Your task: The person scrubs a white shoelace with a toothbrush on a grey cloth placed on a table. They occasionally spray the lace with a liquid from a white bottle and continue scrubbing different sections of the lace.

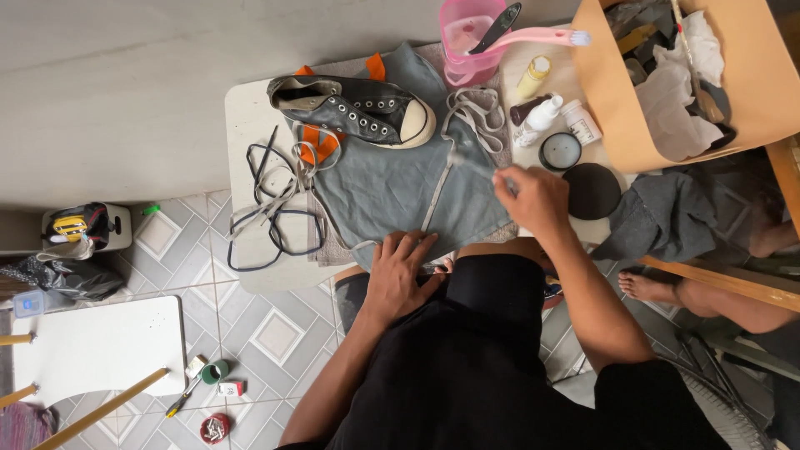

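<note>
1. Grey cloth (392,187) lies spread over the small white table (246,117) straight ahead of me, its near edge hanging toward my lap.
2. On that cloth a pale shoelace (440,192) runs as a long thin line from near my left hand up and away toward the loose bundle of lace (475,112) at the far side; its long axis points away from me, tilted slightly right.
3. My right hand (533,200) is just right of the lace's upper stretch and nearer to it than the other hand; its fingers are curled together in a pinch at the cloth's right edge, and whether they actually grip the lace I cannot tell.
4. My left hand (400,271) lies flat and open, fingers spread, pressing the near edge of the cloth, just left of the lace's lower end.
5. Beyond both hands a black sneaker (354,110) lies on its side at the far edge of the cloth, with dark laces (275,208) loose to its left.
6. Right of my right hand sit a round black lid (592,190), an open tin (560,150) and small bottles (542,112).
</note>
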